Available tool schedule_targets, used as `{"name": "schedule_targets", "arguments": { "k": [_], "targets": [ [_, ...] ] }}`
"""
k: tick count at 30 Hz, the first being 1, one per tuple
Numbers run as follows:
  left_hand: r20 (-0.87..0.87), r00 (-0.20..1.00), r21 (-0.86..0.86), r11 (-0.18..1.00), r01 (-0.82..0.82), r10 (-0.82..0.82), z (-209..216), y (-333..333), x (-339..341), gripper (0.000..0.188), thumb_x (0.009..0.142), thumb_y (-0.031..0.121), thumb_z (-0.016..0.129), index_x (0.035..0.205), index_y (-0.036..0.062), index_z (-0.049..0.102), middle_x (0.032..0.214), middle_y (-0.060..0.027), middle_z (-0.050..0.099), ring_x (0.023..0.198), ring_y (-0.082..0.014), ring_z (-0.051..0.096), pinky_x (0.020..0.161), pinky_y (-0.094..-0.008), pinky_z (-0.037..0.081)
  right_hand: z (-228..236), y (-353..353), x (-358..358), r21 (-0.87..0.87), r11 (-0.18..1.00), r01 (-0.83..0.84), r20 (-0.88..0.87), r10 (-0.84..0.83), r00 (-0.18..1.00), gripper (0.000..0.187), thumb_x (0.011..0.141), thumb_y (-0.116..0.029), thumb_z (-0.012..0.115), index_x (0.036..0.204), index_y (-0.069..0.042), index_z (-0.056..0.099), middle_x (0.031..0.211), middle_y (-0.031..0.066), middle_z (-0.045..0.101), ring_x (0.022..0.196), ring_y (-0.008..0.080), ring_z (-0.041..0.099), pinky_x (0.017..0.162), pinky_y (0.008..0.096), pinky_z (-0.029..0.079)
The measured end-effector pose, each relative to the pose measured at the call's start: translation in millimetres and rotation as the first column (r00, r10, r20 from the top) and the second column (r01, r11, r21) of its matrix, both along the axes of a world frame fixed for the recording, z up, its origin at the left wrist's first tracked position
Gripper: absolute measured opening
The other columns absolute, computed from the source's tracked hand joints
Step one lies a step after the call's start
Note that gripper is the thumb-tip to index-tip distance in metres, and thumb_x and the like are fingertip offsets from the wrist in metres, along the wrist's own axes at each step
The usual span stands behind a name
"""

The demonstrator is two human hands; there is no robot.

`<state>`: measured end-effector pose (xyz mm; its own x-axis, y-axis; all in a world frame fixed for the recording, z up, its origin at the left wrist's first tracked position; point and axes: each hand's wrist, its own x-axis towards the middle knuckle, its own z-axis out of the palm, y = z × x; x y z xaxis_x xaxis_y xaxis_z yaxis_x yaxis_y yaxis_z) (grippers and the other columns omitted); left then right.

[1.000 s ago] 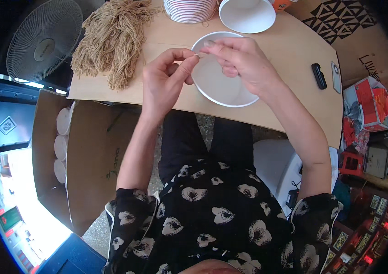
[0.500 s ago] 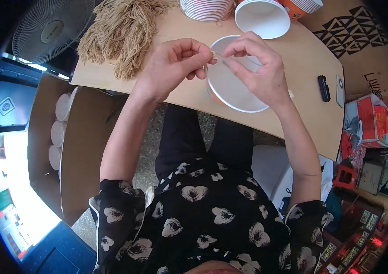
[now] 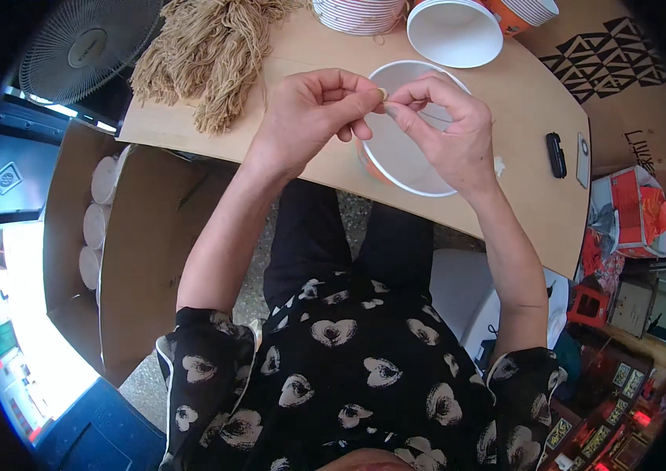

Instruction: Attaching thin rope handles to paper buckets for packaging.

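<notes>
My left hand [image 3: 325,110] pinches a tiny pale item [image 3: 382,95] between thumb and forefinger; it is too small to name. My right hand [image 3: 452,129] is also closed in a pinch, its fingertips meeting the left ones at that item. Whatever the right fingers hold is hidden. Both hands are over a white-lined paper bucket [image 3: 405,161] with orange on its outside, which stands at the table's near edge.
A bundle of tan strings [image 3: 219,59] lies on the table [image 3: 537,157] at left. At the back are a stack of paper buckets [image 3: 358,17] and a tipped white bucket [image 3: 455,35]. A black object [image 3: 556,155] lies at right. An open cardboard box [image 3: 141,259] stands at lower left.
My hands have come together: the right fingertips, a little apart before, now meet the left ones. The left hand has shifted slightly right, still pinching the tiny item.
</notes>
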<state>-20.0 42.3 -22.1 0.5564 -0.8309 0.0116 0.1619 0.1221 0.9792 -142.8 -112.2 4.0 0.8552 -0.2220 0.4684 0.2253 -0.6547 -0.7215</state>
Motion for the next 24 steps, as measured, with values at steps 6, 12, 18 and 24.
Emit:
{"name": "schedule_targets", "arguments": {
  "k": [6, 12, 18, 24],
  "targets": [
    [0.0, 0.996, -0.033, 0.996, -0.084, 0.084, 1, -3, -10, 0.019, 0.094, 0.013, 0.066, 0.102, -0.0051, 0.065, 0.087, -0.0068, 0.071, 0.069, -0.0086, 0.066, 0.061, -0.0197, 0.051, 2, 2, 0, -0.046, 0.999, 0.03, 0.005, -0.03, 1.0, 0.007, 0.081, 0.001, 0.071, 0.087, 0.002, 0.068, 0.082, 0.0056, 0.065, 0.079, 0.0148, 0.063, 0.072, 0.0275, 0.052],
    [0.071, 0.992, -0.067, 0.993, -0.101, 0.105, -4, -2, -13, 0.021, 0.094, 0.011, 0.065, 0.104, -0.0071, 0.064, 0.089, -0.0091, 0.071, 0.072, -0.0105, 0.069, 0.063, -0.0212, 0.055, -2, -1, 0, 0.282, 0.956, 0.075, -0.191, -0.021, 0.981, 0.011, 0.085, -0.007, 0.071, 0.09, 0.003, 0.07, 0.082, 0.0046, 0.07, 0.075, 0.0097, 0.063, 0.072, 0.0249, 0.051],
    [0.055, 0.995, -0.054, 0.995, -0.085, 0.088, -3, -1, -12, 0.021, 0.092, 0.008, 0.068, 0.105, -0.0072, 0.065, 0.089, -0.009, 0.071, 0.076, -0.0127, 0.071, 0.063, -0.0213, 0.055, -1, -8, 4, 0.586, 0.802, 0.116, -0.298, 0.079, 0.951, 0.016, 0.085, -0.012, 0.071, 0.092, 0.003, 0.071, 0.081, 0.0029, 0.068, 0.071, 0.0056, 0.054, 0.069, 0.0219, 0.043],
    [0.117, 0.985, -0.03, 0.992, -0.121, 0.124, -1, -1, -14, 0.022, 0.09, 0.008, 0.071, 0.104, -0.0074, 0.066, 0.087, -0.0085, 0.071, 0.074, -0.0125, 0.071, 0.061, -0.0206, 0.054, -1, -16, 5, 0.652, 0.75, 0.109, -0.359, 0.179, 0.916, 0.019, 0.086, -0.016, 0.071, 0.092, 0.002, 0.071, 0.073, -0.0011, 0.061, 0.067, 0.0065, 0.049, 0.066, 0.023, 0.039]
  ]
}}
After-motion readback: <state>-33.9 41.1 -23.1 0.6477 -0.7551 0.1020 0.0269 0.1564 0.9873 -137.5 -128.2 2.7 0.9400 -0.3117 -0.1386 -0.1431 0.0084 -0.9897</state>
